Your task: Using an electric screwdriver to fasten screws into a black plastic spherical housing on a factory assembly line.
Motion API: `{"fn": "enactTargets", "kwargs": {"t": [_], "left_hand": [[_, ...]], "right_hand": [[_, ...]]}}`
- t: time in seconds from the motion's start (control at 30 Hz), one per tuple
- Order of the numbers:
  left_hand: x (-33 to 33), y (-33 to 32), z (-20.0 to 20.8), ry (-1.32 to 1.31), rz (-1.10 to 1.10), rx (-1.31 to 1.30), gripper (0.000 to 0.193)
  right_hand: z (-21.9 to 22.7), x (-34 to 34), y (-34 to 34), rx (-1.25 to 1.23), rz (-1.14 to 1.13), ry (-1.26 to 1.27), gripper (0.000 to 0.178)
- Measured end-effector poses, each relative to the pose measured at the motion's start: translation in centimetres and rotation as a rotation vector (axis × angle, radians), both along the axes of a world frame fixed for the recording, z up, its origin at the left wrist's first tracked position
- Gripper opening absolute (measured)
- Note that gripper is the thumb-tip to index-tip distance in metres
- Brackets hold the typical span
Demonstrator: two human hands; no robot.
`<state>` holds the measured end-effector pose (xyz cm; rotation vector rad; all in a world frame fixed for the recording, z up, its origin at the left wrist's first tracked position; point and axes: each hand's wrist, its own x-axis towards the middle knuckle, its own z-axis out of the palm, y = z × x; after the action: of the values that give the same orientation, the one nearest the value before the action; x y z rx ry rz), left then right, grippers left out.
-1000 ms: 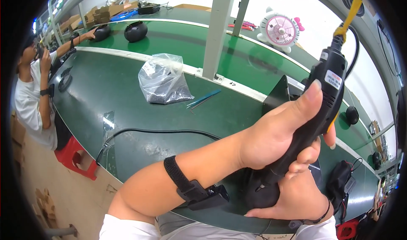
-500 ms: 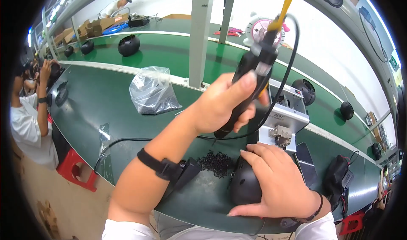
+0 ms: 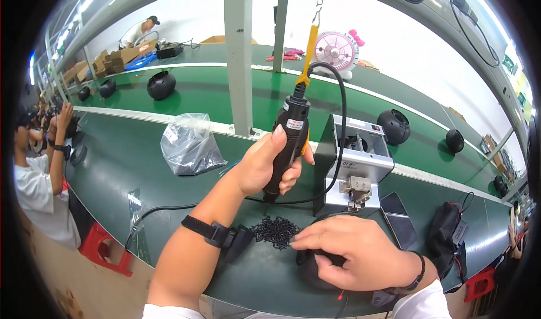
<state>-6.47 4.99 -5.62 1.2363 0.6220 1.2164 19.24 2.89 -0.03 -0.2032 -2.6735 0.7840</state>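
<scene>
My left hand (image 3: 269,164) is wrapped round a black electric screwdriver (image 3: 287,144), held nearly upright with its bit pointing down. The tip hangs over a pile of small black screws (image 3: 276,232) on the green bench. A yellow strap (image 3: 310,48) and a spring hold the tool from above, and a black cable loops from its top. My right hand (image 3: 360,248) lies over a round black housing (image 3: 315,274), which it largely hides. Its fingers stretch to the right edge of the screw pile, with the thumb apart from them; I see nothing held there.
A silver machine (image 3: 360,172) stands beyond my right hand, next to a dark phone (image 3: 398,220) and a black pouch (image 3: 443,231). A clear plastic bag (image 3: 191,147) lies left. Black round housings (image 3: 162,85) sit on the green belt behind a post (image 3: 239,60). A co-worker (image 3: 42,189) is at left.
The screwdriver has come down and upright, its bit now over the screws. My right hand has shifted from gripping the housing's top toward the pile. The view has shifted slightly.
</scene>
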Motion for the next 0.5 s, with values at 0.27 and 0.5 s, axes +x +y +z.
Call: {"fn": "enactTargets", "kwargs": {"t": [0.27, 0.5], "left_hand": [[-0.7, 0.1, 0.0, -0.008, 0.007, -0.027, 0.098], [-0.2, 0.4, -0.3, -0.015, 0.019, -0.068, 0.096]], "right_hand": [[0.3, -0.6, 0.9, -0.113, -0.095, 0.056, 0.021], [1.1, -0.5, 1.0, -0.027, -0.166, -0.001, 0.022]]}}
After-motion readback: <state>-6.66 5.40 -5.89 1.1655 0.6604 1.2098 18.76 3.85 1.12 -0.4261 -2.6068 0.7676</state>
